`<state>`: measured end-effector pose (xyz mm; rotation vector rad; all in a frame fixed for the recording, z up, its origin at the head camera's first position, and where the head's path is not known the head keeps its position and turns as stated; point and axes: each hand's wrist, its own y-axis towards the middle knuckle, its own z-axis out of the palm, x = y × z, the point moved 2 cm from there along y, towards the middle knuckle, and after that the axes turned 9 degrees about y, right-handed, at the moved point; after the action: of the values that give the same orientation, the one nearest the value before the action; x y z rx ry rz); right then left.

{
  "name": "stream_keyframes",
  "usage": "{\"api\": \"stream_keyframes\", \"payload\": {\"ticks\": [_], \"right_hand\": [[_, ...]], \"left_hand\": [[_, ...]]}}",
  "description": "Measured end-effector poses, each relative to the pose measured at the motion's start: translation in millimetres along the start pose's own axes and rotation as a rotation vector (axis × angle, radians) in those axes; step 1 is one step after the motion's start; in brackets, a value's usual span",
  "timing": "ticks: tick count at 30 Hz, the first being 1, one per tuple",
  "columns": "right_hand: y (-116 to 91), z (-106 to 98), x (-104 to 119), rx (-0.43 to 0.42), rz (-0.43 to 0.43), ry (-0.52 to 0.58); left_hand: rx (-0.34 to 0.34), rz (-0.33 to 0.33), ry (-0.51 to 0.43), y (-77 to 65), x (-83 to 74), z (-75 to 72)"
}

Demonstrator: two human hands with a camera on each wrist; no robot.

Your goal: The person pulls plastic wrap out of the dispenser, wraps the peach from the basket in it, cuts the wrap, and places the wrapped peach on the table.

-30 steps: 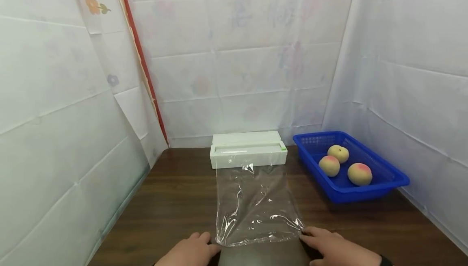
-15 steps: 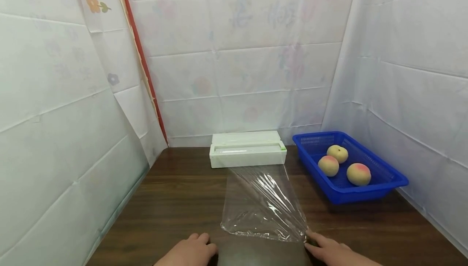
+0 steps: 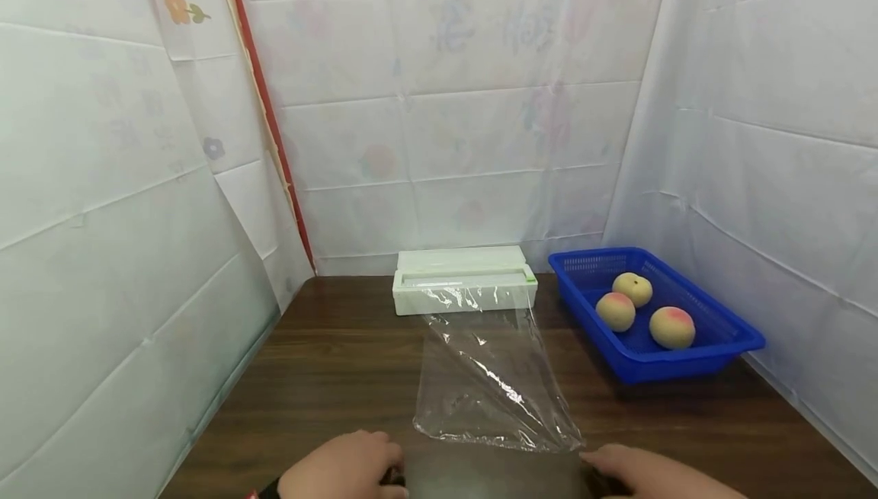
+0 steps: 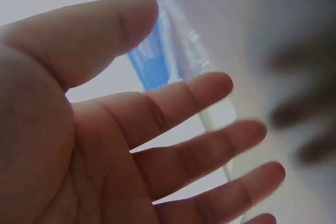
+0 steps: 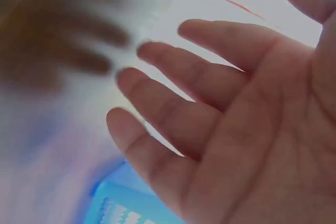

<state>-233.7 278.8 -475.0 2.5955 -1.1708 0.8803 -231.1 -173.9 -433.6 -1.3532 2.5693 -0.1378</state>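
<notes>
A clear sheet of plastic wrap (image 3: 504,390) stretches from the white cling film box (image 3: 466,301) toward the front of the dark wooden table. Its near edge is crinkled, and a shiny crease runs diagonally across it. My left hand (image 3: 346,465) is left of the sheet's near left corner, apart from it. In the left wrist view the left fingers (image 4: 197,161) are spread and hold nothing. My right hand (image 3: 652,472) has its fingertips right by the near right corner. The right wrist view shows its fingers (image 5: 163,103) extended, palm bare.
At the back right sits a blue plastic basket (image 3: 668,366) with a peach (image 3: 672,327), a second peach (image 3: 615,312) and a paler third peach (image 3: 632,289) in it. White sheeting (image 3: 473,141) encloses the wooden table (image 3: 329,369) at the back and both sides.
The left hand let go of the wrap's left corner, which shifted right and inward. The right hand then released the right corner and drew slightly away. The film slackened and its creases changed.
</notes>
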Motion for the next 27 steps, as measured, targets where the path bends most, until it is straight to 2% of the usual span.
{"api": "stream_keyframes", "payload": {"ticks": [2, 5, 7, 10, 12, 14, 17, 20, 23, 27], "right_hand": [[3.6, -19.0, 27.6, -0.094, 0.082, 0.029], [21.0, -49.3, 56.3, -0.268, 0.062, -0.057], [37.8, -72.2, 67.8, -0.355, 0.037, -0.103], [69.7, -108.3, 78.6, -0.43, 0.045, -0.119], [93.4, -128.4, 80.6, -0.458, 0.059, -0.116], [117.9, -142.3, 78.2, -0.476, 0.072, -0.117], [154.1, -150.1, 66.3, -0.485, 0.086, -0.117], [187.0, -148.1, 50.8, -0.456, 0.107, -0.106], [214.1, -144.4, 33.5, -0.401, 0.13, -0.077], [232.9, -139.0, 9.8, -0.352, 0.167, -0.052]], "left_hand": [[-0.095, 0.036, -0.017, 3.8, 4.2, -12.1], [-0.243, 0.035, -0.007, 17.6, 16.0, -34.5], [-0.326, -0.009, -0.001, 32.9, 27.3, -52.9], [-0.442, -0.106, 0.032, 61.7, 48.6, -80.1], [-0.49, -0.158, 0.035, 82.1, 64.8, -95.9], [-0.527, -0.184, 0.058, 102.6, 84.1, -105.2], [-0.55, -0.194, 0.109, 128.7, 113.4, -108.0], [-0.553, -0.192, 0.162, 150.3, 141.1, -100.9], [-0.547, -0.188, 0.242, 172.4, 164.9, -87.7], [-0.539, -0.152, 0.338, 198.0, 179.8, -72.6]]}}
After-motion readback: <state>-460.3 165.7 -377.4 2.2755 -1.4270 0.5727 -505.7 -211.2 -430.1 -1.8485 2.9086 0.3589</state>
